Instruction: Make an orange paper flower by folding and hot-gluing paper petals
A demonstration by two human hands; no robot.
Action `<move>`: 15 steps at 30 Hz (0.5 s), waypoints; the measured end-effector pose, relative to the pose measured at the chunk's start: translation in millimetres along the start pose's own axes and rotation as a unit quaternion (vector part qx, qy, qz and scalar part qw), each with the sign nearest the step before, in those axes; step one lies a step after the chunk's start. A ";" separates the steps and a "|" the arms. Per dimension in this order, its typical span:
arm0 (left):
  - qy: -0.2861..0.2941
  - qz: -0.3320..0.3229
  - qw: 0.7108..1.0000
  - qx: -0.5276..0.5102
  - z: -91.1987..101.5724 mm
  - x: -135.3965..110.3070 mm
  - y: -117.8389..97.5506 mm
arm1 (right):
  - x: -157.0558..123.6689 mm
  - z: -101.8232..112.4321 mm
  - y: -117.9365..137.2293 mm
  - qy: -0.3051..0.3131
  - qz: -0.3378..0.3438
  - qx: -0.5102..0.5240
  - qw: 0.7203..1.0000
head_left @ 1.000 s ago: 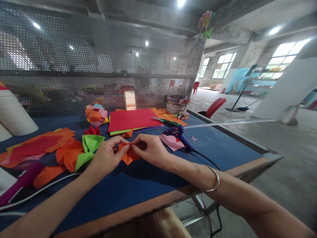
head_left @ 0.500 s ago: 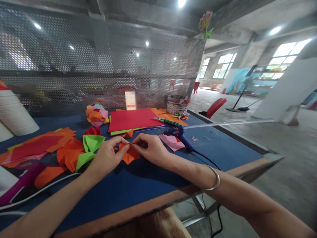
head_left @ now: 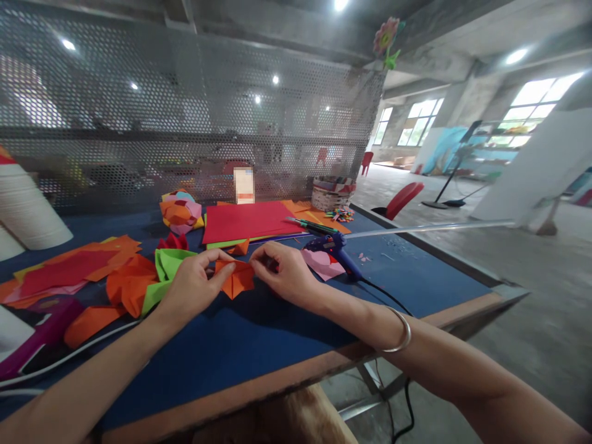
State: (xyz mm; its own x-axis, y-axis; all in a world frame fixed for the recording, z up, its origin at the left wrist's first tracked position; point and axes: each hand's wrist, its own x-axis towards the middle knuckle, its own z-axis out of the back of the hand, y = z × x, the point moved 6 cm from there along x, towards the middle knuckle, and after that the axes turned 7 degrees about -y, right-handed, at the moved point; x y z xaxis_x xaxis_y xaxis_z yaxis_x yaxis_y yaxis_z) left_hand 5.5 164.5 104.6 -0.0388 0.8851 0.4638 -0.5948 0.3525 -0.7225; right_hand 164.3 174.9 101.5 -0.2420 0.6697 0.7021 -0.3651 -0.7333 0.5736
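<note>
Above the blue tabletop I hold a piece of folded orange paper (head_left: 237, 280), creased and coming to a point at its lower edge. The thumb and forefinger of my left hand (head_left: 197, 280) pinch its left corner. My right hand (head_left: 284, 268) has its fingertips closed at the paper's right corner. Left of my left hand lie folded green paper (head_left: 169, 265) and folded orange paper pieces (head_left: 132, 283). Beyond my hands a small orange folded piece (head_left: 239, 248) lies by the stack of red sheets (head_left: 252, 222). A blue glue gun (head_left: 335, 250) rests right of my right hand.
Pink paper (head_left: 321, 265) lies under the glue gun, whose black cord (head_left: 386, 300) runs off the front edge. Cutters (head_left: 312, 226) lie on the stack. A woven basket (head_left: 333, 193) and a paper ball (head_left: 180, 211) stand behind. At left are loose sheets (head_left: 74, 268) and a purple tool (head_left: 41, 333).
The orange paper has shifted slightly left and its top edge has spread wider between my hands. My fingertips, close together before, are now farther apart at its two corners.
</note>
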 end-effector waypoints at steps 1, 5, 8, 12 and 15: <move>0.000 0.005 1.000 -0.001 0.4 0.0 0.5 | -0.2 -0.9 -1.3 0.003 -0.004 0.005 1.000; 0.003 0.016 1.000 0.004 -0.1 0.4 4.1 | -1.5 -2.5 -6.3 0.003 -0.035 0.055 0.998; 0.010 0.013 1.000 0.010 -2.2 0.6 5.5 | -2.6 -1.3 -7.3 0.000 -0.052 0.057 0.997; 0.010 -0.001 1.000 0.010 -1.6 0.5 0.5 | -3.3 -0.6 -6.4 0.000 -0.058 0.049 0.997; 0.005 0.003 1.000 0.000 0.2 0.9 -1.4 | -2.4 -0.8 -7.2 -0.007 -0.053 0.053 0.997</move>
State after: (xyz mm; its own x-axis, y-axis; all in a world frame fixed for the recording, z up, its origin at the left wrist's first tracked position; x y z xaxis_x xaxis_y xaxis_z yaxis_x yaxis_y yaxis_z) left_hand 6.1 164.8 106.1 -0.0345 0.8904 0.4538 -0.5943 0.3468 -0.7257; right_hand 166.8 178.6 95.3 -0.1941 0.7434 0.6400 -0.2915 -0.6667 0.6860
